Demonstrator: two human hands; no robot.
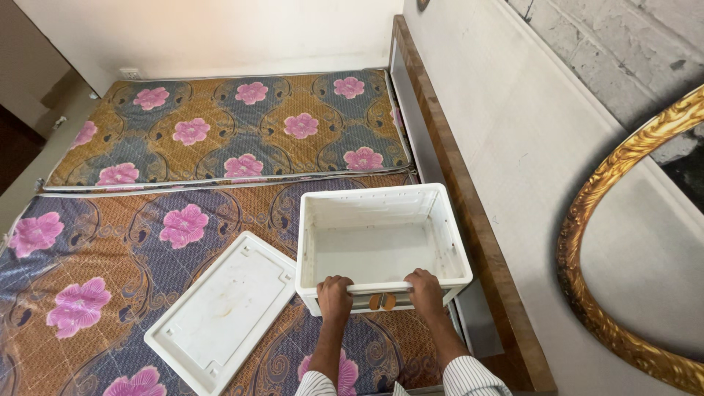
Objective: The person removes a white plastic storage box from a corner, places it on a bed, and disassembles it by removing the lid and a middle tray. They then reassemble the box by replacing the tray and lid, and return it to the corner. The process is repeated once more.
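On the bed: two floral mattresses [147, 242] lay end to end, a wooden frame [469, 220] along their right side.
Wall: a pale panel [528, 147] rose beside the frame, with a gilt oval mirror [609, 242] leaning on it at far right.
Crate: a white plastic crate [381, 246] sat open and empty on the near mattress, against the frame.
Lid: a white lid [224, 312] lay flat just left of the crate, its corner touching the crate's base.
Left hand: the left hand [335, 295] was clenched over the crate's near rim.
Right hand: the right hand [426, 290] gripped the same rim, a little apart from the left.
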